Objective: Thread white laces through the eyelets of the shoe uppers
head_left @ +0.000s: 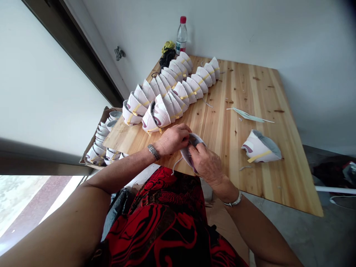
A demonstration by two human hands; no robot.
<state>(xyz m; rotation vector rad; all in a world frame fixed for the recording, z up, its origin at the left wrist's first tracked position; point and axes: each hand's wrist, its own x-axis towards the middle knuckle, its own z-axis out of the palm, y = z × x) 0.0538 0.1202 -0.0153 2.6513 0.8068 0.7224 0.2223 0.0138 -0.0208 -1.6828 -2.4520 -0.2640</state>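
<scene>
At the table's front edge, both hands are on a white shoe upper (185, 153) with a grey lining, its opening facing up. My left hand (172, 140) pinches its far rim, fingers closed. My right hand (207, 162) grips the near right side, with thumb and fingers bent into the opening; whether a small tool is between them is hidden. A pale lace end (175, 167) dangles from the left side of this upper. To the right, another shoe upper (260, 147) with a yellow strip stands alone on the wood.
Two long rows of nested shoe uppers (158, 111) run across the left of the wooden table (289, 174). White laces (250, 115) lie at right centre. A bottle (181, 37) stands at the back near a black bundle (167, 58). Below left, a carton (90, 148) holds more uppers.
</scene>
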